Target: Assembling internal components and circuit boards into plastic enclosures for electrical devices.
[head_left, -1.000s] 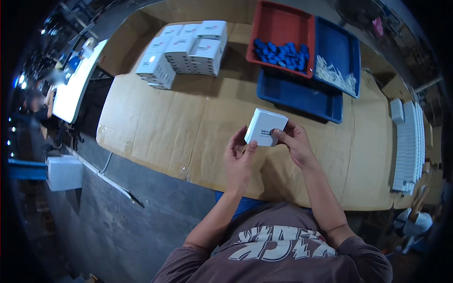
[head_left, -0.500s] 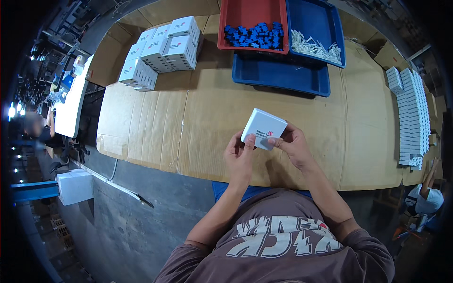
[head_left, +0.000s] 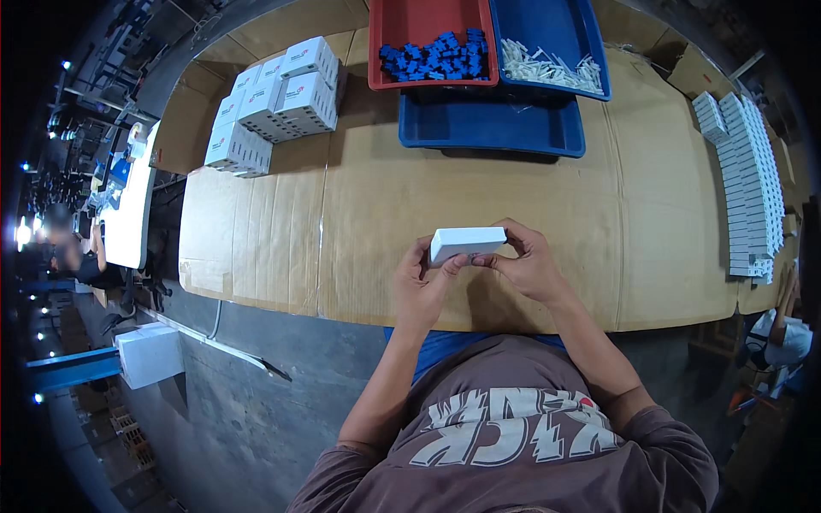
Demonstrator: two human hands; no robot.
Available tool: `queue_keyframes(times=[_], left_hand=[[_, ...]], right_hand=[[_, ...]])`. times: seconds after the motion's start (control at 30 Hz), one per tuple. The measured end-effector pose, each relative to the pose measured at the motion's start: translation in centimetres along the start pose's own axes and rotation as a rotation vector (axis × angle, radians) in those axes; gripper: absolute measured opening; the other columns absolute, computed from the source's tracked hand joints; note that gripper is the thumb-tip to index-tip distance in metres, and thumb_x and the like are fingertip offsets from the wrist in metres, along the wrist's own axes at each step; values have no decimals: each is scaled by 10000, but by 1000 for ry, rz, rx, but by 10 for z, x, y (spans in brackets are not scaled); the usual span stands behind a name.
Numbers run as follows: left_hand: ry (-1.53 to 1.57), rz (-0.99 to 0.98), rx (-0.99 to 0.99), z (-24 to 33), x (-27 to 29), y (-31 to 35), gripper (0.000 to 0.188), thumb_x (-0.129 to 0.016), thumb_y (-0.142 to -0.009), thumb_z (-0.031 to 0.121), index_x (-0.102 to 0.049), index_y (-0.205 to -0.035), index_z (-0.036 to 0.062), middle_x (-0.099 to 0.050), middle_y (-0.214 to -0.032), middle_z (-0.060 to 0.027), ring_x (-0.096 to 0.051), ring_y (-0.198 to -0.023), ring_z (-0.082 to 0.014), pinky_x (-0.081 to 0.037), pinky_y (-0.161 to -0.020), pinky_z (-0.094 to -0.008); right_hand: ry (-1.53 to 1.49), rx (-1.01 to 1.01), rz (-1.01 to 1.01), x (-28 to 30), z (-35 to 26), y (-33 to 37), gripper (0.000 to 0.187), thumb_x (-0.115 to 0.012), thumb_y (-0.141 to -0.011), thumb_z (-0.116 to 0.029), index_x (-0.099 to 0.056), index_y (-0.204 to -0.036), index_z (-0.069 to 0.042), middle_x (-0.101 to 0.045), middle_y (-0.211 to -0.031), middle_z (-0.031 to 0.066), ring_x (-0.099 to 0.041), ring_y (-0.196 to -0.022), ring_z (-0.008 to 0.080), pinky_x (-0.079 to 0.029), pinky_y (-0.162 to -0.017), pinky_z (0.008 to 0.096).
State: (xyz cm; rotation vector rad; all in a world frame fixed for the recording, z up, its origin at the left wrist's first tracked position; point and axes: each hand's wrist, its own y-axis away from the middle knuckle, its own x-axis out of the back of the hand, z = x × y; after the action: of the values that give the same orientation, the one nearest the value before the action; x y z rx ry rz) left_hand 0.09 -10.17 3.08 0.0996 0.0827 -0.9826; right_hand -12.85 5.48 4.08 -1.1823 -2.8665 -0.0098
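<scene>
A flat, square white box is held up over the near middle of the cardboard-covered table. It is tipped so that one thin edge shows, and its printed face is mostly turned out of sight. My left hand grips the left side with the thumb at the lower edge. On the opposite side, my right hand holds the same box, fingers behind it and thumb in front. Both thumbs nearly meet at the bottom edge.
Stacked white boxes stand at the far left. A red tray of blue plastic pieces and a blue tray of white pieces overlap another blue tray. White parts are stacked in rows along the right edge.
The box has tilted, so its printed face has swung away and an edge now shows. Both hands have turned with it and keep hold. The view has shifted slightly.
</scene>
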Motion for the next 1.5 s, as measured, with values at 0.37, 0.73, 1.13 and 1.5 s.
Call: queue_keyframes(times=[0.37, 0.73, 1.13, 1.5], left_hand=[[-167, -159, -140, 14, 4, -5, 318, -820, -888, 17, -630, -1143, 13, -672, -1066, -54, -647, -1044, -133, -532, -889, -276], [205, -14, 179, -10, -28, 15, 426, -467, -1130, 367, -547, -1366, 22, -598, -1294, -78, -534, -1221, -136, -421, -1057, -328], [373, -286, 684, 9, -17, 0, 631, -504, -1057, 558, -552, -1422, 45, -711, -1120, -84, -696, -1055, -219, -551, -927, -386], [635, -148, 627, 13, -50, 15, 515, -463, -1081, 521, -530, -1395, 119, -636, -1249, -26, -622, -1155, -147, -490, -1015, -341]], right_hand=[[180, 197, -60, 10, -1, 3, 305, -835, -795, 26, -725, -1073, -32, -687, -996, 68, -652, -933, 181, -515, -831, 323], [-167, -231, 89, -15, 13, 3, 810, -832, -891, -141, -384, -1565, -83, -525, -1436, 119, -561, -1292, 232, -516, -1039, 417], [272, 269, -171, 0, -8, 12, 961, -874, -766, -215, -377, -1578, -83, -392, -1600, 177, -375, -1500, 355, -387, -1185, 451], [396, 519, -48, 0, 6, 12, 818, -818, -864, -358, -469, -1526, -29, -440, -1552, 227, -474, -1407, 434, -421, -1139, 490]])
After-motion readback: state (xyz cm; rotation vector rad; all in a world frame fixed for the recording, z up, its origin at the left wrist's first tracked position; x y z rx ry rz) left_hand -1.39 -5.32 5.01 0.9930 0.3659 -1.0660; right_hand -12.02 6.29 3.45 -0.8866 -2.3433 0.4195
